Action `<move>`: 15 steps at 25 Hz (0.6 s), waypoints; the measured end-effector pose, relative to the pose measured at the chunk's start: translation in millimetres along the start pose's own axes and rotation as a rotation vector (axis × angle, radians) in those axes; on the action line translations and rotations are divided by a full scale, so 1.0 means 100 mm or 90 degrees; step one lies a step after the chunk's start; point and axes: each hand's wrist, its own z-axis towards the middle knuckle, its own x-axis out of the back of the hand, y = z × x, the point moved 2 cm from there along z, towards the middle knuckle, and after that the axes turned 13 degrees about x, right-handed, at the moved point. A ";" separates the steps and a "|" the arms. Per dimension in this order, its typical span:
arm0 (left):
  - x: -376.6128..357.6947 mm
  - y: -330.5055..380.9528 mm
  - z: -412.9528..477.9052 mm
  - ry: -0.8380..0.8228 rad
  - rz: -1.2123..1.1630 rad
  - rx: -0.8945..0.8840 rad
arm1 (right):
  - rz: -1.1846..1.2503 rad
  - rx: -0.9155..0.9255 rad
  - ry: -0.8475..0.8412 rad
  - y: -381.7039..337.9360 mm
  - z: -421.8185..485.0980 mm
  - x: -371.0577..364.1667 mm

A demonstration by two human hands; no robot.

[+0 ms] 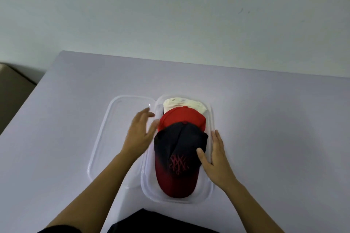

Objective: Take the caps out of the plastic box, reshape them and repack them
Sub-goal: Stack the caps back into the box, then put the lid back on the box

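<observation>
A clear plastic box (208, 191) lies open on the table in front of me, and three caps are stacked in a row inside it. Nearest me is a black cap (178, 149) with a red brim and red logo. Behind it sits a red cap (181, 119), and a cream cap (183, 105) at the far end. My left hand (140, 134) hovers open just left of the caps, fingers spread and blurred. My right hand (216, 157) is open at the box's right side, its thumb touching the black cap's crown.
The box's clear lid (106, 138) lies flat on the table to the left, joined to the box, under my left forearm. The pale table (274, 128) ends at a wall behind; its left edge drops off to a brown floor.
</observation>
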 end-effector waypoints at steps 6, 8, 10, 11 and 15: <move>0.35 -1.14 -0.09 0.116 0.106 0.431 | 0.210 -0.225 0.148 0.01 -0.32 -0.30; 0.33 -1.34 -0.17 0.053 0.165 0.515 | 0.216 -0.238 0.165 0.00 -0.32 -0.34; 0.35 -1.39 -0.17 0.050 0.157 0.539 | 0.199 -0.237 0.169 -0.03 -0.31 -0.34; 0.40 -1.40 -0.15 0.063 0.141 0.549 | 0.183 -0.232 0.167 -0.03 -0.31 -0.33; 0.64 -1.44 -0.09 0.057 0.020 0.469 | 0.144 -0.220 0.166 -0.04 -0.30 -0.31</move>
